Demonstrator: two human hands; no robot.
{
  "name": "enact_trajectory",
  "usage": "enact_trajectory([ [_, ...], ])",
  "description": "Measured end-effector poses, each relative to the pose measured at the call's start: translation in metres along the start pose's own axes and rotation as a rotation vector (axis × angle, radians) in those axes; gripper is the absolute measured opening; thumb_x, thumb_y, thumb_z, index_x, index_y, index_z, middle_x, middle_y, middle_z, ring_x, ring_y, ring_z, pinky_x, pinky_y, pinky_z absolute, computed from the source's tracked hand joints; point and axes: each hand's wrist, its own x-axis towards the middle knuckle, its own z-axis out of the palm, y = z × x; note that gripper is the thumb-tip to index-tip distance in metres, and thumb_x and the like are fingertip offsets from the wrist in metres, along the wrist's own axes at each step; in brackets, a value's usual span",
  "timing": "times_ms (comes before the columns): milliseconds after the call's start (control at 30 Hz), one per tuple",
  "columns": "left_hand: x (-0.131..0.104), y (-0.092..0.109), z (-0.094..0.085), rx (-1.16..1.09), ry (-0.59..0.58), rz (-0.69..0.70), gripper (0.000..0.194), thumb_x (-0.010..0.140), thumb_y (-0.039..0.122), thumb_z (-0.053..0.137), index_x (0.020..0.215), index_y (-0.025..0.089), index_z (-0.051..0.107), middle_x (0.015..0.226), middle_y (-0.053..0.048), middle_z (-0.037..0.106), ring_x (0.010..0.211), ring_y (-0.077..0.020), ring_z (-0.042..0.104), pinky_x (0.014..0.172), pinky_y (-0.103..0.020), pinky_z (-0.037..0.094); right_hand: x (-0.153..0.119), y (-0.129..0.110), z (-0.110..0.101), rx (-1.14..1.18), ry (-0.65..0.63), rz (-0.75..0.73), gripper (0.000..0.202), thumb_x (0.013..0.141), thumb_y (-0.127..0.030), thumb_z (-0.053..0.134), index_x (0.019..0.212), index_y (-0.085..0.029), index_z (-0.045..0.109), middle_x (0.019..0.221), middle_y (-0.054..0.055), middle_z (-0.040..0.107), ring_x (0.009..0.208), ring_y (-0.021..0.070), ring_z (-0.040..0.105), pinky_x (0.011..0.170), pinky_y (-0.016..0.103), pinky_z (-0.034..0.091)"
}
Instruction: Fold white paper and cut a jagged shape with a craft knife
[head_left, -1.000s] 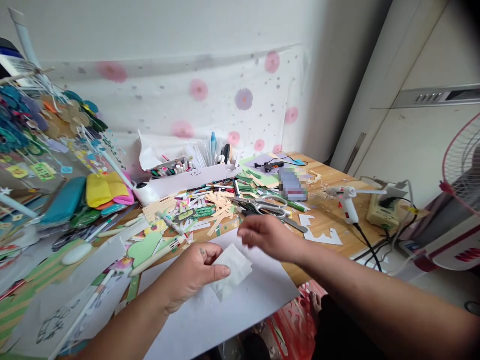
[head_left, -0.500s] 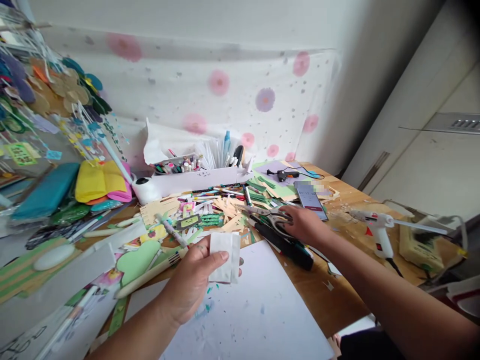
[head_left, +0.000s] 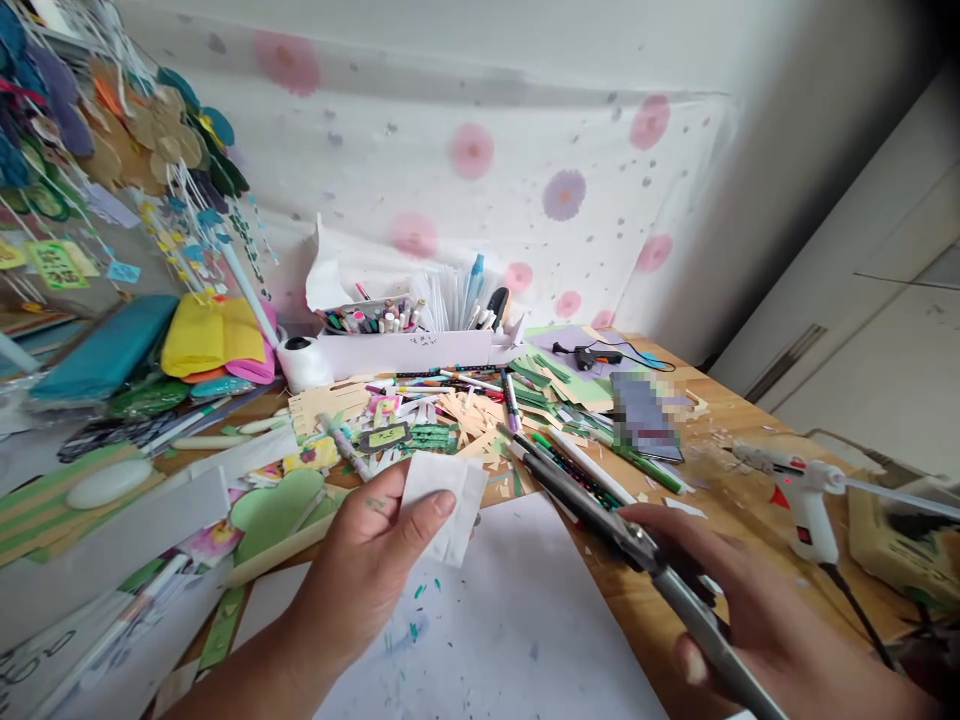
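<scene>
My left hand (head_left: 375,540) pinches a small folded piece of white paper (head_left: 444,505) between thumb and fingers, above a large white sheet (head_left: 495,620) with green and blue specks. To its right, my right hand (head_left: 739,590) is closed around a pair of metal scissors (head_left: 645,545), whose blades point up and to the left over dark pens. The scissors and the paper are apart. Paper scraps (head_left: 469,420) in cream and green lie beyond both hands.
A white glue gun (head_left: 814,510) rests at the right, near a phone (head_left: 645,415). Behind the scraps stands a white pen box (head_left: 390,352). A white roll (head_left: 304,365) and wrapped yellow material (head_left: 210,335) are at the left, below hanging decorations (head_left: 169,130).
My right hand has lifted the scissors off the table and drawn them down and toward me. My left hand still holds the paper, now slightly tilted. The view has shifted a little.
</scene>
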Motion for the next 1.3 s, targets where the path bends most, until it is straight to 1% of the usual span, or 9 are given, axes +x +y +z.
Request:
enact_trajectory([
  [133, -0.001, 0.004, 0.001, 0.135, 0.015, 0.083, 0.022, 0.079, 0.034, 0.065, 0.097, 0.022, 0.069, 0.082, -0.004, 0.070, 0.080, -0.0226, 0.062, 0.069, -0.027, 0.049, -0.002, 0.007, 0.002, -0.048, -0.093, -0.012, 0.061, 0.076, -0.044, 0.065, 0.130, -0.033, 0.038, 0.106, 0.007, 0.066, 0.083, 0.0242, 0.067, 0.062, 0.027, 0.058],
  [233, -0.002, 0.005, 0.001, 0.179, 0.009, 0.087, 0.019, 0.078, 0.034, 0.065, 0.091, 0.021, 0.071, 0.081, -0.004, 0.069, 0.076, -0.0221, 0.061, 0.068, -0.027, 0.049, -0.002, 0.008, 0.002, -0.076, -0.117, -0.008, 0.064, 0.074, -0.039, 0.068, 0.131, -0.032, 0.039, 0.107, 0.009, 0.066, 0.082, 0.0258, 0.068, 0.058, 0.028, 0.057],
  [333, -0.003, 0.004, 0.001, 0.182, -0.023, 0.069, 0.016, 0.077, 0.034, 0.066, 0.083, 0.020, 0.072, 0.078, -0.005, 0.068, 0.071, -0.0218, 0.059, 0.065, -0.028, 0.048, 0.000, 0.004, 0.002, -0.059, -0.122, -0.028, 0.062, 0.074, -0.038, 0.069, 0.129, -0.030, 0.043, 0.107, 0.010, 0.067, 0.086, 0.0278, 0.068, 0.064, 0.031, 0.058],
  [500, -0.005, 0.002, 0.002, 0.143, -0.117, 0.058, 0.019, 0.078, 0.032, 0.066, 0.090, 0.020, 0.073, 0.085, -0.007, 0.069, 0.076, -0.0242, 0.061, 0.069, -0.031, 0.049, 0.004, -0.004, 0.002, -0.057, -0.102, -0.069, 0.058, 0.073, -0.035, 0.068, 0.128, -0.028, 0.047, 0.105, 0.012, 0.067, 0.084, 0.0289, 0.068, 0.066, 0.034, 0.057],
  [700, -0.005, -0.001, 0.000, 0.166, -0.184, 0.064, 0.019, 0.082, 0.030, 0.063, 0.100, 0.025, 0.069, 0.082, -0.002, 0.068, 0.077, -0.0208, 0.061, 0.069, -0.027, 0.048, 0.006, -0.007, 0.004, -0.055, -0.105, -0.102, 0.068, 0.073, -0.030, 0.069, 0.134, -0.031, 0.039, 0.108, 0.008, 0.068, 0.084, 0.0262, 0.068, 0.067, 0.031, 0.056],
  [833, -0.006, -0.003, 0.000, 0.153, -0.219, 0.075, 0.021, 0.083, 0.029, 0.063, 0.103, 0.026, 0.068, 0.093, -0.003, 0.070, 0.084, -0.0223, 0.062, 0.074, -0.029, 0.048, 0.006, -0.010, 0.004, -0.058, -0.108, -0.112, 0.073, 0.072, -0.031, 0.071, 0.136, -0.032, 0.037, 0.113, 0.009, 0.066, 0.086, 0.0265, 0.068, 0.066, 0.030, 0.056],
  [1000, -0.008, -0.002, 0.000, 0.092, -0.260, 0.038, 0.023, 0.083, 0.027, 0.062, 0.106, 0.026, 0.067, 0.097, -0.003, 0.070, 0.087, -0.0235, 0.063, 0.078, -0.031, 0.048, 0.005, -0.014, 0.004, -0.039, -0.103, -0.113, 0.068, 0.073, -0.029, 0.070, 0.134, -0.032, 0.039, 0.101, 0.006, 0.070, 0.074, 0.0232, 0.069, 0.058, 0.028, 0.056],
  [1167, -0.008, -0.002, -0.001, 0.104, -0.258, 0.027, 0.019, 0.081, 0.029, 0.064, 0.098, 0.022, 0.069, 0.086, -0.004, 0.070, 0.079, -0.0225, 0.061, 0.070, -0.029, 0.048, 0.007, -0.016, 0.004, 0.032, -0.094, -0.123, 0.065, 0.071, -0.024, 0.071, 0.131, -0.029, 0.046, 0.100, 0.008, 0.070, 0.075, 0.0241, 0.069, 0.062, 0.028, 0.057],
  [1300, -0.006, -0.003, -0.001, 0.111, -0.259, 0.019, 0.016, 0.081, 0.031, 0.064, 0.091, 0.019, 0.068, 0.078, -0.003, 0.066, 0.072, -0.0189, 0.056, 0.066, -0.028, 0.046, 0.005, -0.015, 0.004, 0.072, -0.151, -0.047, 0.056, 0.073, -0.026, 0.070, 0.126, -0.025, 0.051, 0.103, 0.009, 0.070, 0.082, 0.0264, 0.070, 0.063, 0.029, 0.056],
])
